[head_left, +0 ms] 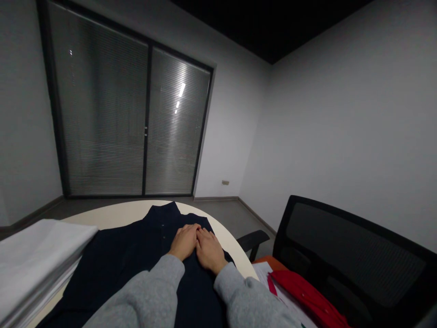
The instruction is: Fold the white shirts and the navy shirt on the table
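A dark navy collared shirt (129,255) lies spread on the round cream table (116,217), its collar toward the far edge and small buttons down the front placket. My left hand (184,241) rests palm down on the shirt's upper right part, fingers extended. Right beside it, my right hand (209,250) also lies palm down on the cloth, and the two touch at the fingers and thumbs. No cloth is visibly gripped, though the undersides of both hands are hidden. My grey sleeves cover part of the lower shirt.
A thick stack of folded white cloth or sheets (41,259) stands on the table's left, against the shirt. To the right, a black mesh office chair (341,246) holds a red garment (307,296) and white sheets. A glass partition with blinds (129,123) stands beyond.
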A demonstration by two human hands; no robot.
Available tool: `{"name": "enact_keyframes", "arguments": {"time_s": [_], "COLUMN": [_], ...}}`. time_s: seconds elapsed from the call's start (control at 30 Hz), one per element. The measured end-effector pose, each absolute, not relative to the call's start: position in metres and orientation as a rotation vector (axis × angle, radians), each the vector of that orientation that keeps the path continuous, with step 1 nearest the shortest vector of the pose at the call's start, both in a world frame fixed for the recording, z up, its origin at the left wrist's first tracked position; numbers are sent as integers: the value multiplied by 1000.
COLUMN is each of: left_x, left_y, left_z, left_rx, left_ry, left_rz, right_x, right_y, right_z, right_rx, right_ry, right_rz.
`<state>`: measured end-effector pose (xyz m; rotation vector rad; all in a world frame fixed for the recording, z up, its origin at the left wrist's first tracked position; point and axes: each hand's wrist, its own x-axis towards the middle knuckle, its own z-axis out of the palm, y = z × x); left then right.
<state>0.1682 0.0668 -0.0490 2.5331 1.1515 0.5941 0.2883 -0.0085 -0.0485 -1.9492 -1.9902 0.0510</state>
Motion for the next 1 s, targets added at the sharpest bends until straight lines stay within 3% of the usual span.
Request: {"name": "enact_keyframes", "arguments": {"time_s": [1.0], "left_x": [171], "left_y": [74], "left_z": [-57], "left_rx": [2531], "left_ry": [1230], "left_rz": [672], "right_x": [288], "right_y": [-9], "right_z": [-49], "right_rx": [-1919], "right_ry": [-1908], "right_rz": [57]}}
